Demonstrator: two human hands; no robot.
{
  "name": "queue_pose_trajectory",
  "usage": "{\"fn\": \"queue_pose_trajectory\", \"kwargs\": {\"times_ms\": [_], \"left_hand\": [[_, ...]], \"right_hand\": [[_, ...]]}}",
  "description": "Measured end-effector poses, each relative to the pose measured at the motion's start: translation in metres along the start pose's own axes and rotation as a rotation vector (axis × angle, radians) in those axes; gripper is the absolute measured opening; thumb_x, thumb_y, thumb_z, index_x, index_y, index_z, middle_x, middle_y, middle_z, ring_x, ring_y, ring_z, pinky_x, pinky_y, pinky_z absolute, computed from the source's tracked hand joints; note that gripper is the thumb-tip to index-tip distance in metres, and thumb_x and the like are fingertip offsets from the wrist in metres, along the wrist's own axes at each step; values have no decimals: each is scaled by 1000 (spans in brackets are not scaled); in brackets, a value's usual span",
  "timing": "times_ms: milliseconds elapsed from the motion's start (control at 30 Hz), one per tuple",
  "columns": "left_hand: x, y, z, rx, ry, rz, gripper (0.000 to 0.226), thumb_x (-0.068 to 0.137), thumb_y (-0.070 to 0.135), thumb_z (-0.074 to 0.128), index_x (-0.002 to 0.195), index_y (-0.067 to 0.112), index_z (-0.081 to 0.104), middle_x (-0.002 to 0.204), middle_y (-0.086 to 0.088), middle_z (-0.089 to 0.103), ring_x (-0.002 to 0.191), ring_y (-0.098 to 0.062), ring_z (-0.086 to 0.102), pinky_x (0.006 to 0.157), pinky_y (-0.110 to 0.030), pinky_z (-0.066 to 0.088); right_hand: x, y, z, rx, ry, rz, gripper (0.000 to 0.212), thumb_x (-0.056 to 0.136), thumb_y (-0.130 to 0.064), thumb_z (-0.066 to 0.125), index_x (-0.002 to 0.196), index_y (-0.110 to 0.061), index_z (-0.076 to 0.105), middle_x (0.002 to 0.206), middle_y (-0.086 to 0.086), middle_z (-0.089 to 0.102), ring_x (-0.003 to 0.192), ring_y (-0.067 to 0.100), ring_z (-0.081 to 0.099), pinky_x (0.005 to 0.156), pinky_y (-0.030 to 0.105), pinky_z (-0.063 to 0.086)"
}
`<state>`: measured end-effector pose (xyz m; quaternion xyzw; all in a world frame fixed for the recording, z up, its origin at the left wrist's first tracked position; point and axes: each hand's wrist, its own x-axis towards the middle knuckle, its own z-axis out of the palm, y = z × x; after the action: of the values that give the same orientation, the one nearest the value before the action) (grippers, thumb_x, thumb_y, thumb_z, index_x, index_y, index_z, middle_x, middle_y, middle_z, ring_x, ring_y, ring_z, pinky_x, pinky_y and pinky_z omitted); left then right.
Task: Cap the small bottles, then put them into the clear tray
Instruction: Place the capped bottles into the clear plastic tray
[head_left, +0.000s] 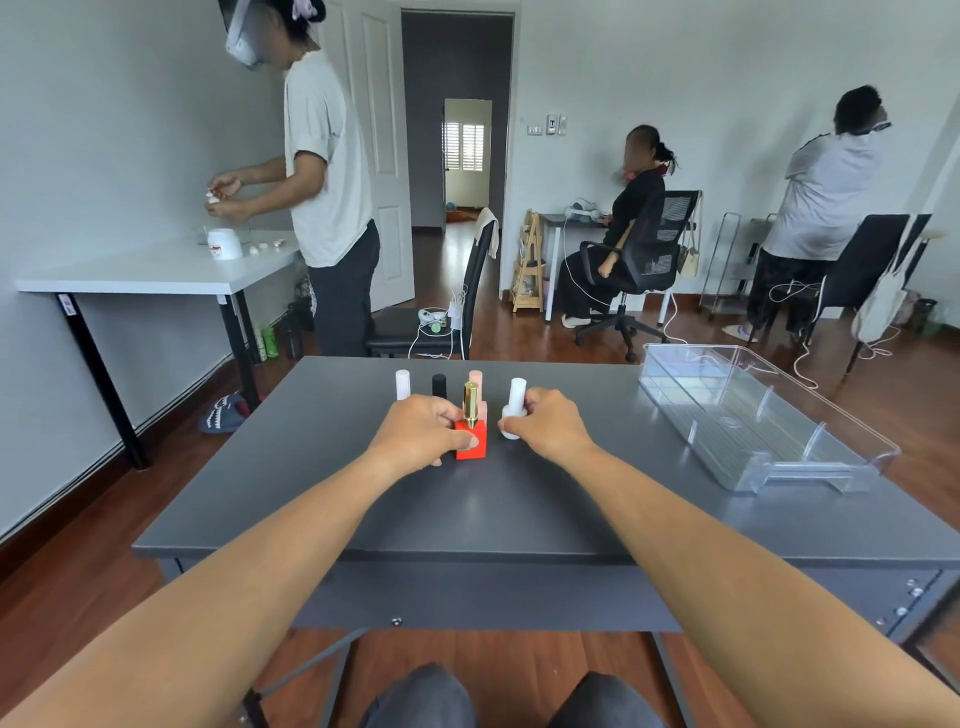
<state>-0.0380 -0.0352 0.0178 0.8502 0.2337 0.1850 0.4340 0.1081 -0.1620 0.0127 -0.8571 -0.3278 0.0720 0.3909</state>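
Upright white bottle (514, 402) pinched in right grip (550, 423), red bottle (471, 447) held in left grip (421, 434); tray (753, 426) lies right, nearer right grip.

Single head-worn wide-angle view
We're looking forward and down from the near edge of the grey table (519, 509), close in, the view opening wide beyond its far edge
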Motion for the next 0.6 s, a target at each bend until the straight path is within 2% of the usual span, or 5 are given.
{"fn": "queue_pose_trajectory", "kwargs": {"times_ms": [200, 300, 367, 467, 600], "left_hand": [[-2, 12, 9, -19, -7, 36, 19, 75, 26, 84, 89, 33, 74, 78, 17, 74, 72, -1, 67, 52, -18, 54], [1, 30, 17, -14, -14, 68, 17, 76, 27, 83, 88, 34, 73, 82, 12, 74, 81, -4, 69, 55, -22, 58], [5, 43, 24, -16, -27, 97, 15, 76, 26, 82, 84, 33, 72, 77, 12, 74, 82, -3, 69, 56, -24, 60], [12, 68, 34, -43, -45, 116, 15, 75, 27, 83, 82, 33, 72, 71, 15, 73, 66, 1, 68, 49, -19, 54], [29, 109, 53, -38, -54, 191, 17, 74, 27, 84, 85, 30, 72, 80, 8, 75, 74, -8, 72, 55, -26, 60]], "right_hand": [[-10, 10, -24, 103, -11, 13, 15, 78, -23, 73, 82, -14, 63, 73, -1, 58, 68, 18, 54, 56, 26, 40], [-14, 10, -47, 131, 7, -8, 13, 77, -22, 74, 78, -17, 63, 69, -2, 59, 62, 17, 54, 56, 27, 44], [-17, 7, -67, 147, 31, -26, 14, 76, -20, 75, 85, -14, 65, 73, 0, 61, 64, 16, 56, 61, 33, 50], [-19, 3, -103, 171, 78, -42, 23, 77, -17, 76, 95, -12, 63, 86, 2, 64, 74, 18, 60, 68, 36, 53], [-14, 10, -160, 211, 167, -22, 25, 76, -12, 75, 96, -10, 61, 90, 9, 68, 72, 21, 62, 58, 32, 50]]}}
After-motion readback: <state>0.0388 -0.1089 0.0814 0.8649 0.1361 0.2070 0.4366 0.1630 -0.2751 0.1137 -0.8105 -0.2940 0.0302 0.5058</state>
